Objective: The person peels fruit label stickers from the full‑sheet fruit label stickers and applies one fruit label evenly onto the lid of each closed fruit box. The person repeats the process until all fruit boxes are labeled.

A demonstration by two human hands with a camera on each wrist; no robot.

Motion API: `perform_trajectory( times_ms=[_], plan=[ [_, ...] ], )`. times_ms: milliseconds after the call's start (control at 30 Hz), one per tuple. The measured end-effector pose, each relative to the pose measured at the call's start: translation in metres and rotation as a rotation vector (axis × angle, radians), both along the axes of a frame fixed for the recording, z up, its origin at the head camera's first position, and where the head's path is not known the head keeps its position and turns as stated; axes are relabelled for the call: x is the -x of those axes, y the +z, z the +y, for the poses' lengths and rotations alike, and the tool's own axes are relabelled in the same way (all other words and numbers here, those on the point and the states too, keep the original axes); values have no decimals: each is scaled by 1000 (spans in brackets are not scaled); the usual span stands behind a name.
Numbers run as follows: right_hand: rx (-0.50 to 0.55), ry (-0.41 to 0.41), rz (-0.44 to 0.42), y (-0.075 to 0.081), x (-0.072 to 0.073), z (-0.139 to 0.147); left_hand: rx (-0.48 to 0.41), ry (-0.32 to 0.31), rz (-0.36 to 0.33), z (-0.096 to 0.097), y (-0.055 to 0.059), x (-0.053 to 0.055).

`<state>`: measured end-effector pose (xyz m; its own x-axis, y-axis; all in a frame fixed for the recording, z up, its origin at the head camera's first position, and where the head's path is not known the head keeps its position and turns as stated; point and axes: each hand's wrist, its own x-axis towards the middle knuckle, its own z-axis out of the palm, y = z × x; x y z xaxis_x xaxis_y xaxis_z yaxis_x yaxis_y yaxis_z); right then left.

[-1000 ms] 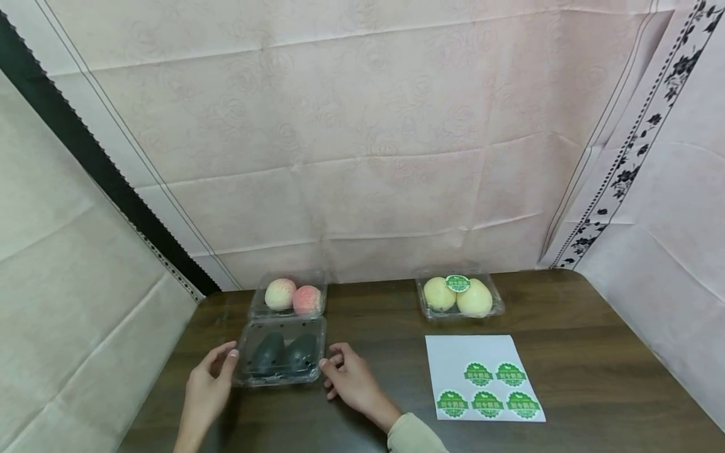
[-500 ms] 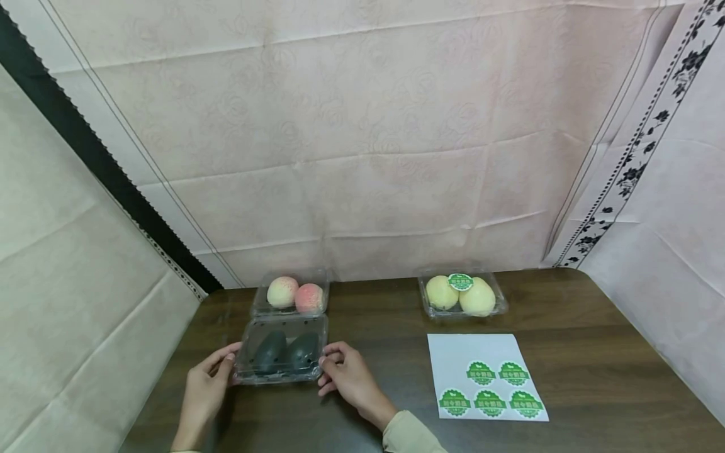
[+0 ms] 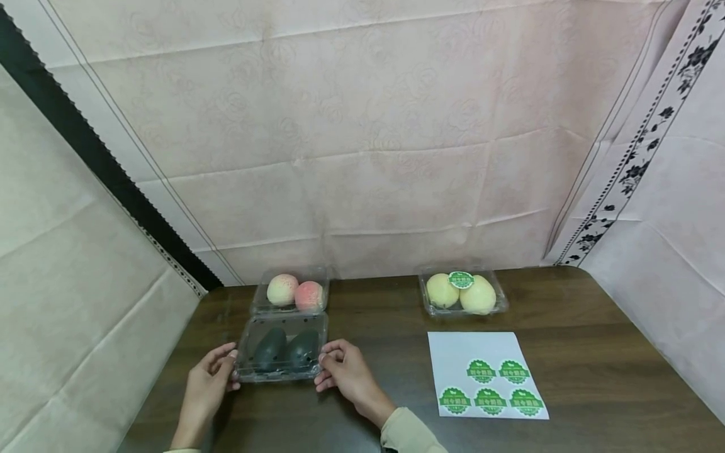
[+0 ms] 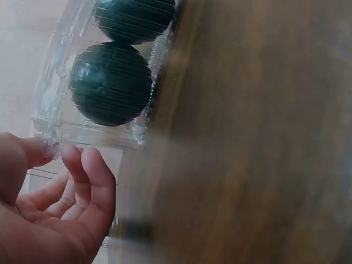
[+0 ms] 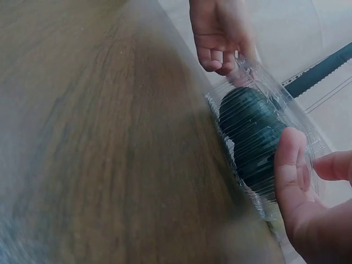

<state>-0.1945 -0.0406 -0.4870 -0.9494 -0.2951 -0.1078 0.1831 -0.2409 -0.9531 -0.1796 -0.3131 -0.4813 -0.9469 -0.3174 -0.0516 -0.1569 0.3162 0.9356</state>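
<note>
A clear plastic clamshell box [image 3: 283, 377] with two dark green avocado-like fruits [image 3: 270, 349] stands at the front left of the table, its lid down. My left hand [image 3: 205, 387] pinches the box's left rim between thumb and fingertips. On the opposite side, my right hand [image 3: 351, 377] grips the right rim, thumb above and fingers at the side wall. Close up in the left wrist view, the rounded dark fruit [image 4: 111, 82] shows through the ribbed plastic beside the left hand [image 4: 60, 214]. The right wrist view has both hands at the box's two ends.
Right behind is another clear box [image 3: 260, 308] with two pinkish peaches [image 3: 308, 296]. A third box [image 3: 501, 305], holding two pale yellow-green fruits [image 3: 477, 296], bears a green label [image 3: 461, 280]. A white sheet [image 3: 453, 349] with several green stickers [image 3: 489, 401] lies on the wooden table [image 3: 595, 352].
Both hands have closed in on the sides of the avocado box and now hold its rims. The other boxes and the sticker sheet have stayed in place.
</note>
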Motion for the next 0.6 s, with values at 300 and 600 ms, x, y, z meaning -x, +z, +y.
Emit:
perform_trajectory(
  times_ms=[300,600],
  plan=[
    [25,14,24,5,-2,-1,40,-22,-3,0,2,-1],
    [83,44,7,11,-7,11,-60,-32,-28,4,4,-4]
  ],
)
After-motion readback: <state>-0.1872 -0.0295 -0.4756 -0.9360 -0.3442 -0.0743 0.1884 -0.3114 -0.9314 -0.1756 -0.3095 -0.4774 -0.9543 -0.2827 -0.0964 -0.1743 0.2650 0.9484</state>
